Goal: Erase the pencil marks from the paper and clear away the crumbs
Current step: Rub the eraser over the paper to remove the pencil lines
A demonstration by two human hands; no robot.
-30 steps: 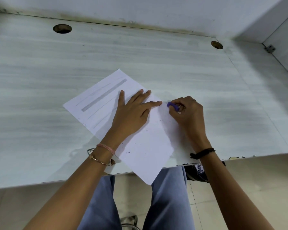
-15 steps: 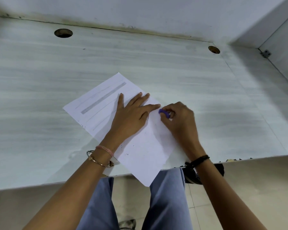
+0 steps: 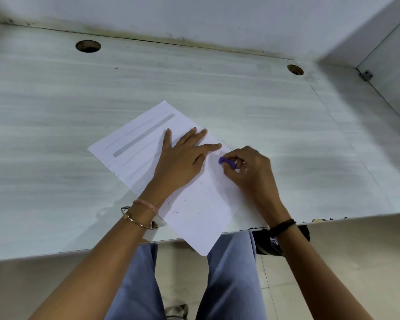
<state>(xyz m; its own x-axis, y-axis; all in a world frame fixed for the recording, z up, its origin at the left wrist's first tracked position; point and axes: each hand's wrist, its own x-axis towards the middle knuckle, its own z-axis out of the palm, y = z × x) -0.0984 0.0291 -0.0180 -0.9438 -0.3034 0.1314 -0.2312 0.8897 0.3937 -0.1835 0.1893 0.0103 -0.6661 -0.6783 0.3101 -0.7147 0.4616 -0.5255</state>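
We see the left hand [image 3: 183, 158] flat on the paper [image 3: 199, 211], fingers spread | the right hand [image 3: 252, 172] pinches a purple eraser [image 3: 226, 162] against the paper, just right of the left index finger | grey pencil marks [image 3: 143, 135] beyond the left hand | dark crumbs [image 3: 176, 212] near the left wrist | the paper corner overhangs the surface [image 3: 56, 135] edge

One head-worn wide-angle view, looking forward and down.
It sits close above the desk [image 3: 56, 112], facing the back wall [image 3: 194, 17]; the left hand [image 3: 183, 160] and right hand [image 3: 252, 174] fall mid-frame, with the legs [image 3: 231, 285] and floor [image 3: 344, 262] under the near edge.
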